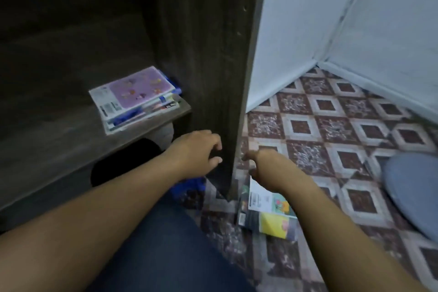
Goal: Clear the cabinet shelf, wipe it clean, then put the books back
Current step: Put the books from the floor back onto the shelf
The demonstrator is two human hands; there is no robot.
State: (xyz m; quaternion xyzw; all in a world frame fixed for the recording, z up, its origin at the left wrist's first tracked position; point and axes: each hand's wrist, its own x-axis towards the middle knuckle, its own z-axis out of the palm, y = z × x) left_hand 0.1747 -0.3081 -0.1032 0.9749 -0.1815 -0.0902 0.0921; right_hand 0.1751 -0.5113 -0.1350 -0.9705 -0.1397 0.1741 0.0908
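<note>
A dark wooden cabinet shelf [59, 130] carries a small stack of books [136, 98] at its right end, the top one with a pink cover. Two more books [270, 214] lie on the tiled floor to the right of the cabinet's side panel [213, 78]. My left hand [196, 152] hovers below the shelf's front edge, just left of the panel, fingers loosely curled and holding nothing. On the panel's other side, my right hand [265, 168] hangs above the floor books with fingers apart and nothing in it.
Patterned red and white floor tiles [331, 130] run to pale walls [308, 19] at the right. A grey-blue cushion [412, 192] lies at the right edge. Something blue [189, 187] sits on the floor under the shelf. My blue-trousered leg [166, 256] fills the bottom centre.
</note>
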